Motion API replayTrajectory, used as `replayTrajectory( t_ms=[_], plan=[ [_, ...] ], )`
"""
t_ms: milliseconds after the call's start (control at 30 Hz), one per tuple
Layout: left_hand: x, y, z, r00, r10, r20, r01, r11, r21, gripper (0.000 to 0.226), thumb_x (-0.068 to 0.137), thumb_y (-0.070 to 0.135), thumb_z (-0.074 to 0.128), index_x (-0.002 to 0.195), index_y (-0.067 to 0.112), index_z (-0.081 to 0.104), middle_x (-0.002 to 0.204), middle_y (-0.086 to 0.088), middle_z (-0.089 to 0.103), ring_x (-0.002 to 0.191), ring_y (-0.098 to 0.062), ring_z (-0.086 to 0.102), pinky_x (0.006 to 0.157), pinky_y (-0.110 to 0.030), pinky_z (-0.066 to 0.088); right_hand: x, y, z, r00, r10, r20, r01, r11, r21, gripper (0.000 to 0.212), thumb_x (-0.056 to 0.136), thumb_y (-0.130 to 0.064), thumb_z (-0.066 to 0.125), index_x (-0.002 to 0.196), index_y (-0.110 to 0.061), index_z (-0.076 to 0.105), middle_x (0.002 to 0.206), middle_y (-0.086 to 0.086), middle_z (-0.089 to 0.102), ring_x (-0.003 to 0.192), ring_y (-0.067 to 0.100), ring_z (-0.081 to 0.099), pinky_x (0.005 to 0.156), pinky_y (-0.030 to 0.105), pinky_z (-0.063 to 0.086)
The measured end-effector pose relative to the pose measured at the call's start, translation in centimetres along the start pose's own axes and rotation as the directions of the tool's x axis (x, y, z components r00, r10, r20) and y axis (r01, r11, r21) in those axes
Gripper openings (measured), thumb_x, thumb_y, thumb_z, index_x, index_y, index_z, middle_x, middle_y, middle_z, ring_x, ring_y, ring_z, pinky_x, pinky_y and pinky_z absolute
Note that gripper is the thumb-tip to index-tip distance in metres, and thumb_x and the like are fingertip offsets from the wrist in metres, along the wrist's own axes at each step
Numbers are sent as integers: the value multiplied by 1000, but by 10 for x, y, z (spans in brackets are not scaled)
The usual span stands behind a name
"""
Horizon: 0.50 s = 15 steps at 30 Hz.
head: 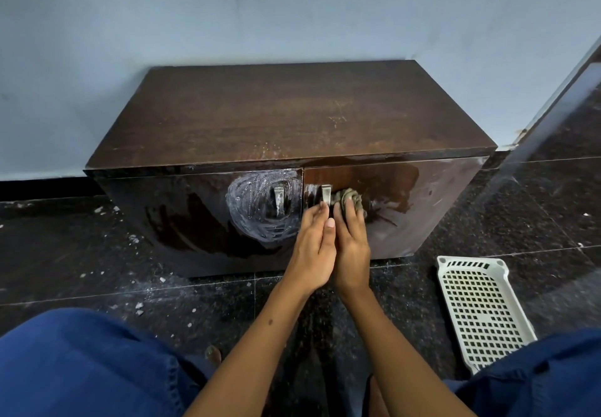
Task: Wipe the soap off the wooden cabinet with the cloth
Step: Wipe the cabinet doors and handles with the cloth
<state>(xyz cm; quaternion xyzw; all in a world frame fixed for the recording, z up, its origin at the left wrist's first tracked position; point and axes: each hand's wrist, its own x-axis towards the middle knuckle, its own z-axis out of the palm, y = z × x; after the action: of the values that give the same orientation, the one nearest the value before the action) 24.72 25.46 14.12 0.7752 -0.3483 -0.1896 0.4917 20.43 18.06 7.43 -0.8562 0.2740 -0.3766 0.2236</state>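
A low, dark glossy wooden cabinet (260, 117) stands against the pale wall, a swirled patch of white soap (257, 203) smeared around the metal handle (279, 200) of its left door. The right hand (351, 247) presses a crumpled grey-brown cloth (353, 199) against the right door, just beside that door's handle. The left hand (312, 251) lies open and flat beside it, while a white perforated plastic basket (481, 309) rests on the speckled black floor, near right.

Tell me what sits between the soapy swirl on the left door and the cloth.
In the head view, the right door's metal handle and the left hand's fingertips lie between the soap swirl and the cloth.
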Motion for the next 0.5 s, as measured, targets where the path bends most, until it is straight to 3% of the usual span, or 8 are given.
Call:
replayTrajectory(
  t_ms=[67,167,233,300,367,467,500],
  plan=[
    [1,0,0,1000,3,7,-3,1000,6,47,103,23,28,146,6,26,150,2,25,135,-2,25,103,-7,15,-3,8,1,999,44,-17,-45,999,-24,51,91,-6,59,140,-4,43,150,-1,22,140,29,20,111,38,26],
    [1,0,0,1000,-4,19,4,1000,3,48,103,23,27,147,5,25,150,2,24,138,-7,25,104,-9,16,10,-7,-4,962,237,-132,-220,966,134,46,94,-2,50,140,-2,42,149,-2,20,141,24,17,114,30,20],
    [0,1,1,1000,-6,9,6,1000,3,47,103,23,28,146,5,26,151,2,24,136,-5,26,102,-6,15,15,-17,-3,975,193,-106,-176,972,153,47,96,-10,46,142,-4,39,149,-3,18,142,22,15,114,26,16],
    [-1,2,1,1000,-9,1,9,1000,2,47,103,23,28,146,5,27,150,2,24,129,2,25,98,-1,14,9,-15,1,996,81,-37,-78,994,80,49,97,-23,43,142,-5,38,150,-1,18,142,26,17,113,32,20],
    [-1,3,1,1000,-7,0,7,1000,-6,47,103,23,28,146,5,27,150,2,25,128,3,25,97,0,14,-1,-4,4,999,41,1,-41,999,11,50,96,-22,47,142,-4,37,151,0,18,141,28,17,112,34,21],
    [-1,2,0,1000,-11,18,11,1000,-8,48,103,25,27,147,6,26,151,2,23,137,-6,25,103,-7,16,-9,2,4,990,144,9,-144,988,46,50,95,-6,54,143,-6,38,152,-3,19,143,19,15,114,23,17],
    [-1,2,-1,999,-16,29,16,1000,-6,48,103,26,26,147,7,25,151,2,22,138,-8,25,104,-9,16,-11,-1,1,967,253,-41,-246,961,126,48,95,-3,52,142,-6,39,151,-1,25,142,18,21,113,19,17]
  ],
)
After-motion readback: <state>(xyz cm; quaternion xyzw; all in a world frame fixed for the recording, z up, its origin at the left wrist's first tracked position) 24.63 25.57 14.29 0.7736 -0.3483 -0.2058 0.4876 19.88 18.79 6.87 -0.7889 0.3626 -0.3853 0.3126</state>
